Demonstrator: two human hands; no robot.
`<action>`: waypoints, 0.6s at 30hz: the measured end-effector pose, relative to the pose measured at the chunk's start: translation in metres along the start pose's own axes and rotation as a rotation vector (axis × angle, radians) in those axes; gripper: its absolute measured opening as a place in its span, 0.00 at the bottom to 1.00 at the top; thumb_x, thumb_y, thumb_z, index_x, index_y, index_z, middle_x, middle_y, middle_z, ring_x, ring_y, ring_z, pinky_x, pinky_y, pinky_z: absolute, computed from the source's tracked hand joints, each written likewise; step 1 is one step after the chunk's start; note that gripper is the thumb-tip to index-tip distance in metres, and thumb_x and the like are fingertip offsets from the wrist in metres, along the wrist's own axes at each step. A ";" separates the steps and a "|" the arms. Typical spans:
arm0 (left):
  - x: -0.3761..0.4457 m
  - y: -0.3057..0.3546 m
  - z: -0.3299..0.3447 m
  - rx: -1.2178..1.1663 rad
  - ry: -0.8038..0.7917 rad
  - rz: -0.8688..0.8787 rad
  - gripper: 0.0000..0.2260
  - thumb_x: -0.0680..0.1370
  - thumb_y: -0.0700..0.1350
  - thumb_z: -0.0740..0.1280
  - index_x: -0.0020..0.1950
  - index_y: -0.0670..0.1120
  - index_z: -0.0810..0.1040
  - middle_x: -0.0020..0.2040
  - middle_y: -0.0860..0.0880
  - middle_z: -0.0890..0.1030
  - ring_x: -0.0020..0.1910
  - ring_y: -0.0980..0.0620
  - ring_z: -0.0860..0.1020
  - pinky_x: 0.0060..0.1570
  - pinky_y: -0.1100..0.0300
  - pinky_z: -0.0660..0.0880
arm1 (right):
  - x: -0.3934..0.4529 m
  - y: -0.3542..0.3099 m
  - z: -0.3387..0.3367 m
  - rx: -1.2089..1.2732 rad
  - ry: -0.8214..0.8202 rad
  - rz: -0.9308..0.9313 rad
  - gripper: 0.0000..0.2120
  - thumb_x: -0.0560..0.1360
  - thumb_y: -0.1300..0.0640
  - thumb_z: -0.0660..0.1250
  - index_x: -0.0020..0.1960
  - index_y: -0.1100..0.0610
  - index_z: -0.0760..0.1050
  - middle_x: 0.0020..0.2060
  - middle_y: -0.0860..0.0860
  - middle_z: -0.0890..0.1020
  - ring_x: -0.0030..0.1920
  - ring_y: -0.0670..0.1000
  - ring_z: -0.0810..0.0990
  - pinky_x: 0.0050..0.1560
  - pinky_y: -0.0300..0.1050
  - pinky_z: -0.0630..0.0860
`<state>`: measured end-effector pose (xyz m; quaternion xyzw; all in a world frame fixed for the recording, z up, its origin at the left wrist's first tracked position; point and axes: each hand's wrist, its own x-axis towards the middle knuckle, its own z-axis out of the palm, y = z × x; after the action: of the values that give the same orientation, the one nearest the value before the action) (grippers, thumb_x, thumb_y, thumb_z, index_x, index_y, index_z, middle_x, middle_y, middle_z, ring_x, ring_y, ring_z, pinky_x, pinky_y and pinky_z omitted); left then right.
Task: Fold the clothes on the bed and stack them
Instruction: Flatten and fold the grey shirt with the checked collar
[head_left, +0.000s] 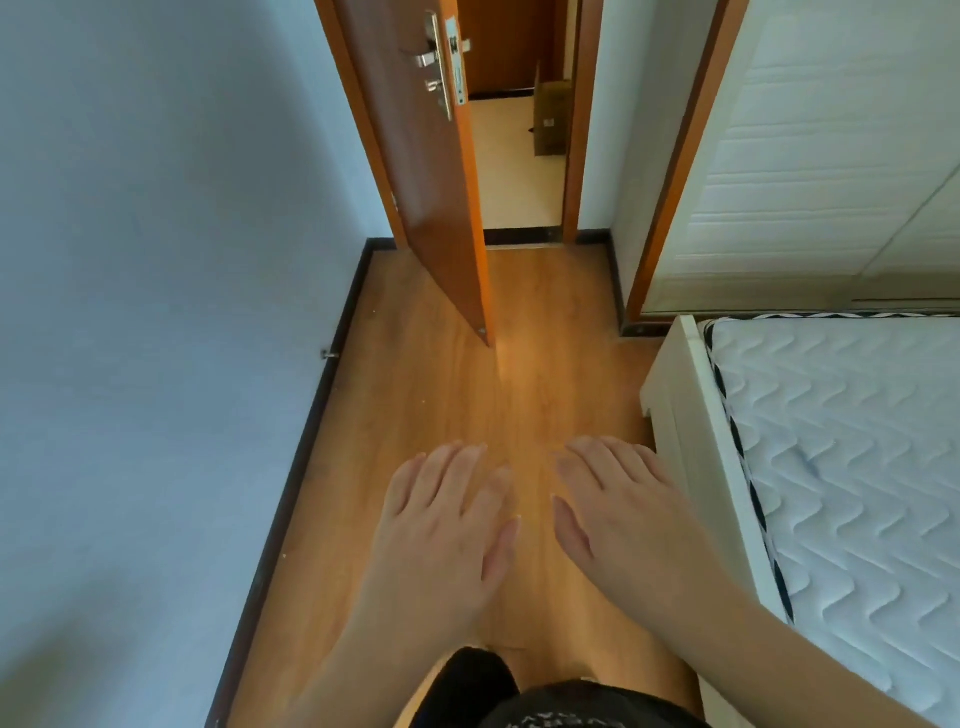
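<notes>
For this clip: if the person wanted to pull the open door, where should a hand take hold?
Grip the metal lever handle on the door face, coming from the left. It sticks out sideways, so fingers can wrap it. Both the left hand and right hand are open and empty.

Both hands flat, palms down, over wood floor.
Left hand (447, 525) and right hand (618, 514) empty, lower centre; bed (831, 467) right.

Glossy wood-look floor (441, 395), quilted white cloth mattress (852, 447), varnished wooden door (415, 171) with metal handle (428, 57).
</notes>
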<state>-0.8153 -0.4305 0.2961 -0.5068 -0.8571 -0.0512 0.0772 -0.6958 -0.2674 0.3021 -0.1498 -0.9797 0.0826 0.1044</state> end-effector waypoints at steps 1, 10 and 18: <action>0.011 -0.011 0.005 0.002 0.009 -0.003 0.17 0.82 0.58 0.57 0.65 0.53 0.74 0.67 0.49 0.74 0.68 0.48 0.70 0.70 0.49 0.63 | 0.017 0.001 0.006 0.006 -0.002 -0.010 0.18 0.81 0.49 0.53 0.64 0.54 0.74 0.60 0.52 0.78 0.61 0.53 0.77 0.62 0.53 0.74; 0.131 -0.125 0.041 -0.037 0.113 -0.032 0.17 0.81 0.56 0.60 0.68 0.50 0.72 0.67 0.48 0.74 0.68 0.47 0.70 0.67 0.49 0.67 | 0.177 0.003 0.053 -0.066 -0.013 -0.032 0.17 0.81 0.48 0.54 0.66 0.52 0.70 0.65 0.53 0.74 0.67 0.54 0.71 0.71 0.58 0.64; 0.260 -0.188 0.055 -0.025 0.124 0.103 0.20 0.82 0.57 0.58 0.71 0.49 0.71 0.72 0.45 0.70 0.73 0.44 0.65 0.72 0.47 0.58 | 0.280 0.035 0.041 -0.096 -0.063 0.219 0.21 0.80 0.47 0.51 0.66 0.53 0.73 0.66 0.53 0.75 0.66 0.54 0.73 0.68 0.58 0.70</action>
<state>-1.1078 -0.2877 0.2887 -0.5471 -0.8227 -0.0890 0.1262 -0.9567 -0.1531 0.3061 -0.2578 -0.9632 0.0514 0.0566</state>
